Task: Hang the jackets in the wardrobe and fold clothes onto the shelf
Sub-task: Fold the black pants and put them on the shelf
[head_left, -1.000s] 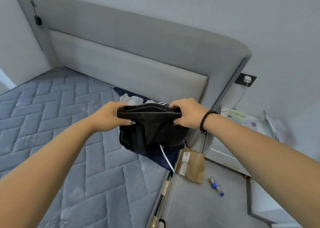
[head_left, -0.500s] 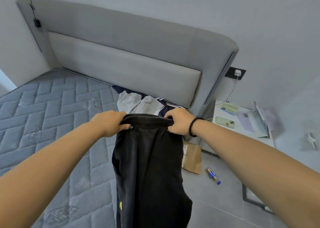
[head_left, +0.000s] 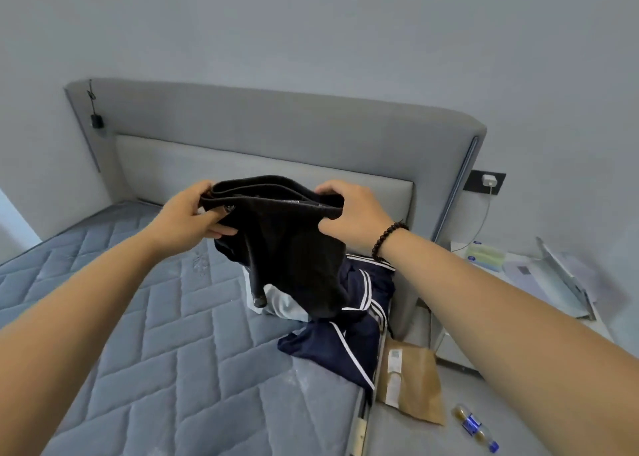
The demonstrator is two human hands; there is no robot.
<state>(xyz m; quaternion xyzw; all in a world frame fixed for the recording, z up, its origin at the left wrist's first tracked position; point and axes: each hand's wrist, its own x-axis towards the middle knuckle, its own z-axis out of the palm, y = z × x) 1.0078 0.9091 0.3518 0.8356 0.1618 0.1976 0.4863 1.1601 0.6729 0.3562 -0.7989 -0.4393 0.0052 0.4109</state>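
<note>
the black garment (head_left: 294,248) hangs bunched in the air above the bed, in front of the grey headboard (head_left: 276,137), held up by both hands at its top edge. the left hand (head_left: 188,215) has its grip clenched on the left end of the folded edge, thumb over the top and fingers curled beneath. the right hand (head_left: 352,213) has its grip clenched on the right end, with a dark bead bracelet (head_left: 389,239) on its wrist. the cloth droops down between them, one narrow part dangling lower on the left. below it, on the quilted blue mattress (head_left: 138,334) near the bed's right edge, lies a navy garment with white stripes (head_left: 345,334) over a pale grey piece (head_left: 283,305). on the floor beside the bed lie a brown paper package (head_left: 411,383) and a small bottle (head_left: 475,426). a white bedside worktop (head_left: 539,279) stands to the right, carrying papers.
</note>
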